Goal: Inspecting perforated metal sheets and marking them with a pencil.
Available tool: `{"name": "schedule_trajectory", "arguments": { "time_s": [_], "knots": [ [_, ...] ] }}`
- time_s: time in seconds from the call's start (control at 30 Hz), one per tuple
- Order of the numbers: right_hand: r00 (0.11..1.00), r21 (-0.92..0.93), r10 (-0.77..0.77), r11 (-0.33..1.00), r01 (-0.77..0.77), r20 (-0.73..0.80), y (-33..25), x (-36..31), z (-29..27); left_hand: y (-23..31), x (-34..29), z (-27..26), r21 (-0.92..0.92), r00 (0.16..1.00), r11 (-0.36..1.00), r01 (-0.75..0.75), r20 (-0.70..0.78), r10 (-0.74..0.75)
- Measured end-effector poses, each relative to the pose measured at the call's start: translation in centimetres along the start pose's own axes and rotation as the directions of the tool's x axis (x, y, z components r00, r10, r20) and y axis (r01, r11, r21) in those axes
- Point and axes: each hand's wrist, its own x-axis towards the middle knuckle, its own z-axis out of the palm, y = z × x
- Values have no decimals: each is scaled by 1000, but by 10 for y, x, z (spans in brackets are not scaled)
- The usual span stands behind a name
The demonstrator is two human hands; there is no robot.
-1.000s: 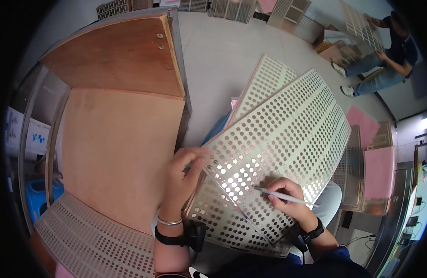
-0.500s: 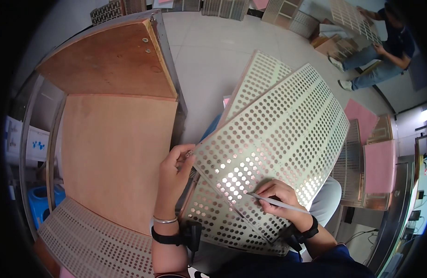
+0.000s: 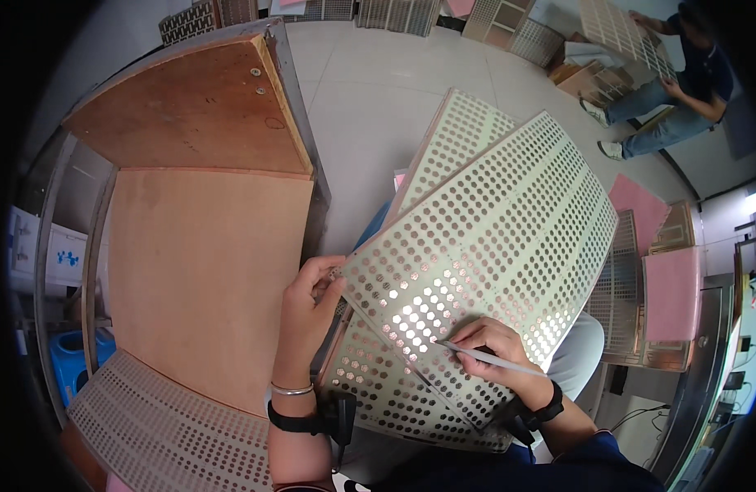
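Observation:
A large pale-green panel (image 3: 499,215) covered in rows of shiny metallic hexagon-like dots lies slanted across my lap. Its left corner is pinched by my left hand (image 3: 310,297), the thumb on top and the fingers curled at the edge. My right hand (image 3: 488,344) rests on the panel's lower part, closed round a slim grey pen-like tool (image 3: 513,365). The tool's tip touches or nearly touches the panel beside some brightly shining dots. Underneath are further dotted panels, one showing at the far side (image 3: 447,139) and one near my body (image 3: 374,392).
On my left stands a wooden board (image 3: 210,271) with a raised wooden back (image 3: 189,107). Another dotted panel (image 3: 177,418) lies at its near end. Panels and pink sheets (image 3: 673,291) lean at right. Across the floor, a seated person (image 3: 681,94) holds a grid panel.
Hardly anything differs. Both hands, the panel and the tool keep their places, with only a very slight shift of the whole view.

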Motion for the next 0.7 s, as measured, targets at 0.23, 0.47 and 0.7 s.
{"name": "schedule_trajectory", "arguments": {
  "time_s": [0.23, 0.47, 0.7],
  "knots": [
    [1000, -14, -5, 1000, 5, 29, 1, 1, -2, -4, 0, 2, -10, 998, 999, -42, -50, 41],
    [998, 27, 26, 999, -27, 61, -3, 5, -5, -3, 0, 2, 27, 1000, 1000, -1, -23, 2],
    [997, 106, 74, 991, -77, 33, -1, 3, -3, -2, 1, 1, 2, 999, 1000, -28, -37, 28]
  ]
}}
